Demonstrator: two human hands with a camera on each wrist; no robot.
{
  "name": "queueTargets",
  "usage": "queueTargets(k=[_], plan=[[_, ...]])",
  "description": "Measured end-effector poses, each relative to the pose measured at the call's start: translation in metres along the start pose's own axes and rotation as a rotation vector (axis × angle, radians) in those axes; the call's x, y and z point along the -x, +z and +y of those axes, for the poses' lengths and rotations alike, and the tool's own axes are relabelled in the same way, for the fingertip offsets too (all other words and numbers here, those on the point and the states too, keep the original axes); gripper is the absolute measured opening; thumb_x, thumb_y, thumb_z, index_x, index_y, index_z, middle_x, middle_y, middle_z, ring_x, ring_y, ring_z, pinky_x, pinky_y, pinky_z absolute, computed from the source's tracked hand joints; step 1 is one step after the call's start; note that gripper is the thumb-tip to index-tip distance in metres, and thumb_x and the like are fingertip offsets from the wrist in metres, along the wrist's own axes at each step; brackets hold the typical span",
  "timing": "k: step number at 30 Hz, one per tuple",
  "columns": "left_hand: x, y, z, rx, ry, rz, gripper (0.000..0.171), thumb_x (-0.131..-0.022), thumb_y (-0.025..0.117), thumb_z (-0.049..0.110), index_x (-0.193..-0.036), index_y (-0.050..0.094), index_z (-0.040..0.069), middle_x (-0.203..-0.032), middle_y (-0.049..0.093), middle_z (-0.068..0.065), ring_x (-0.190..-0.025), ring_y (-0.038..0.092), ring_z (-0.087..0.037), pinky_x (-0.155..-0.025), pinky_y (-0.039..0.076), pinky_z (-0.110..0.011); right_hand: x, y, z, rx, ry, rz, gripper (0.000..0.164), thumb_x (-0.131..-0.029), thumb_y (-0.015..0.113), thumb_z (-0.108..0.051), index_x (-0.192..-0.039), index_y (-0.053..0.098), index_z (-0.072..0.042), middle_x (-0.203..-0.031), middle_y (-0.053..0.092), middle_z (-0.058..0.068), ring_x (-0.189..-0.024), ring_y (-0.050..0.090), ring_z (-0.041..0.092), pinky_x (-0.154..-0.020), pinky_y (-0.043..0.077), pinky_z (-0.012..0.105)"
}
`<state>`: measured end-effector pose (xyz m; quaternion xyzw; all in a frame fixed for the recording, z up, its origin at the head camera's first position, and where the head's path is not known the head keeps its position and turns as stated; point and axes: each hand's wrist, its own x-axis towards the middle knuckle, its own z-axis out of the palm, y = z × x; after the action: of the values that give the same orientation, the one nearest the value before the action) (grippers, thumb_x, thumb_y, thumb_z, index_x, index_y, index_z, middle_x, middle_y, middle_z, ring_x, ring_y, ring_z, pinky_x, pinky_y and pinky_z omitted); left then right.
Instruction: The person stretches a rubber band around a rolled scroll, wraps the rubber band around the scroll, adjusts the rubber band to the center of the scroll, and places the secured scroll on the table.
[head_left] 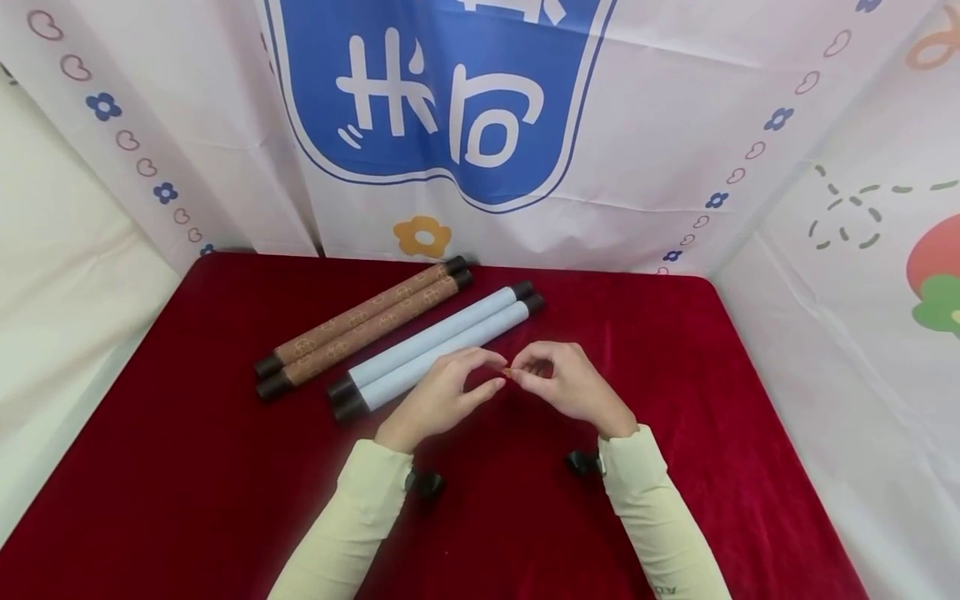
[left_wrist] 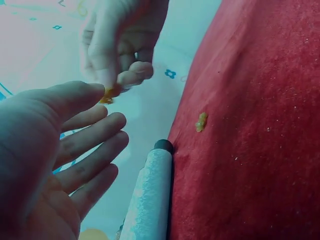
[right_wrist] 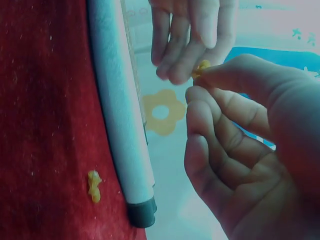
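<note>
My right hand (head_left: 573, 385) pinches a small knobbly amber-yellow piece, like a bunched-up rubber band (right_wrist: 203, 66), between thumb and forefinger, its other fingers curled in. Facing it, my left hand (head_left: 448, 392) has its fingers loosely extended, with the thumb tip right by the yellow piece in the left wrist view. A similar yellow rubber band (left_wrist: 201, 122) lies twisted on the red cloth below the hands. Just beyond the left hand, two pale blue rolls (head_left: 435, 337) with black ends lie side by side.
Two brown patterned rolls (head_left: 367, 321) with black ends lie parallel behind the blue ones, at the left. Dark red cloth (head_left: 675, 500) covers the table. White printed curtains (head_left: 675, 125) stand close along the back and both sides.
</note>
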<state>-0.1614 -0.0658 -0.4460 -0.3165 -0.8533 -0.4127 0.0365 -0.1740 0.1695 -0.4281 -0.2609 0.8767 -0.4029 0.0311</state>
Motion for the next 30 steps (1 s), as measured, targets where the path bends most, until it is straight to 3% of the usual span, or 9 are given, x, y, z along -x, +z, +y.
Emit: queueTargets(k=[5,9,20,30], plan=[[-0.001,0.002,0.001,0.027,0.039,0.039,0.014,-0.1,0.073,0.015,-0.113,0.074,0.009,-0.11,0.076,-0.004,-0.104,0.072,-0.017,-0.094,0.06,-0.04,0.001,0.001,-0.004,-0.026,-0.033,0.013,0.004,-0.097,0.076,-0.018,-0.099,0.079,-0.015,-0.088,0.073,-0.01,-0.082,0.068,0.008,-0.075,0.059,0.039],[0.0,0.002,0.002,0.039,0.056,0.064,0.007,-0.1,0.073,0.015,-0.105,0.074,0.01,-0.102,0.075,-0.003,-0.097,0.071,-0.015,-0.089,0.061,-0.042,0.001,0.001,-0.006,-0.049,-0.037,0.028,0.004,-0.095,0.075,-0.014,-0.095,0.078,-0.017,-0.085,0.072,-0.01,-0.08,0.067,0.009,-0.075,0.059,0.037],[0.0,0.0,0.002,0.001,0.018,0.09,0.005,-0.099,0.074,0.013,-0.098,0.072,0.009,-0.094,0.074,-0.004,-0.092,0.071,-0.018,-0.086,0.061,-0.045,0.003,0.002,-0.011,-0.066,-0.056,0.07,0.016,-0.089,0.075,-0.007,-0.084,0.071,-0.021,-0.081,0.068,-0.006,-0.074,0.064,0.012,-0.071,0.059,0.037],[0.0,-0.007,0.005,0.035,0.046,0.078,0.008,-0.101,0.071,0.016,-0.101,0.074,0.008,-0.097,0.075,-0.005,-0.092,0.07,-0.017,-0.084,0.061,-0.046,0.002,0.004,-0.01,-0.037,-0.058,0.243,0.013,-0.086,0.072,-0.007,-0.082,0.068,-0.018,-0.077,0.066,-0.005,-0.072,0.062,0.011,-0.068,0.058,0.041]])
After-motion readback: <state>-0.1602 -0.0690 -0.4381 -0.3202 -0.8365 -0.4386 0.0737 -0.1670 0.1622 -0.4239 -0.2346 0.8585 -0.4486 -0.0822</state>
